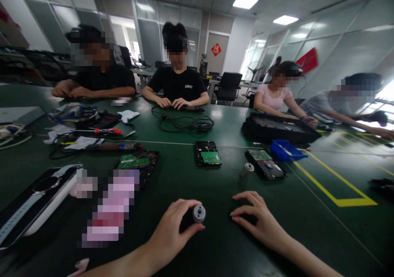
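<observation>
Left fingers (184, 207) around a metallic cylinder (199, 214)

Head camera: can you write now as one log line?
left hand: gripping silver cylinder | right hand: apart, grip unclear | second cylinder: on table beside hard drive

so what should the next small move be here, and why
Probably bring the right hand leftward to the metal cylinder: the left hand holds it between thumb and fingers, its holed end showing, while the right hand sits apart from it. Whether the right hand pinches something tiny is too small to tell.
</observation>
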The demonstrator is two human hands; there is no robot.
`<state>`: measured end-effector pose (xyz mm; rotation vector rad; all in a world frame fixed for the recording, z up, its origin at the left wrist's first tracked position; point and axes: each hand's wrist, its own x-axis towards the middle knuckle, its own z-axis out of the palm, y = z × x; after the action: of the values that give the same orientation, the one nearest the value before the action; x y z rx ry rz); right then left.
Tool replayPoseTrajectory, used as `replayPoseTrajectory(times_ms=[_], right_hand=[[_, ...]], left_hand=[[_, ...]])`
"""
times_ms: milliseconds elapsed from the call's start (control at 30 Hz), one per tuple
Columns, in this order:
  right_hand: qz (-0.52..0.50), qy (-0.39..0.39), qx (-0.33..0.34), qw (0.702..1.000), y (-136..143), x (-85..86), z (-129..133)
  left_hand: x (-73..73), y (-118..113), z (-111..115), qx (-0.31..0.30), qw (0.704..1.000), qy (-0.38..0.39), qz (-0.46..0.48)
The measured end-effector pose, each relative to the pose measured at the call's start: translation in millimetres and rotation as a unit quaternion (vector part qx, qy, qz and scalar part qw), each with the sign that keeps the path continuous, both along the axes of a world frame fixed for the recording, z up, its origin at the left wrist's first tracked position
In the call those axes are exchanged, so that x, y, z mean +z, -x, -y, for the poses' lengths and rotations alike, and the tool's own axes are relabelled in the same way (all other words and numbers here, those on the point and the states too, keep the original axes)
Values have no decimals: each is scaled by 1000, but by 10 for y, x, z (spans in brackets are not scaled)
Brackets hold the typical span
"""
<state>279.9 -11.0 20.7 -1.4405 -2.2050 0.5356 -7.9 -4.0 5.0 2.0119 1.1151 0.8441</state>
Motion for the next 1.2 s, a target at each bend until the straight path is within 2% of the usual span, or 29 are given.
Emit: replayPoseTrajectory(times_ms=[200,367,533,1200], right_hand=[[-128,26,23,991,521,214,-105],[-128,42,72,988,836,242,-183],[-123,42,99,987,875,193,-196],[-124,55,68,988,864,196,-185]], left_hand=[[-27,5,-11,6,1000,-10,3],[-55,2,-20,11,1000,-16,12],[-49,-3,-19,11,1000,-15,13],[-60,-1,-11,12,1000,-8,10]])
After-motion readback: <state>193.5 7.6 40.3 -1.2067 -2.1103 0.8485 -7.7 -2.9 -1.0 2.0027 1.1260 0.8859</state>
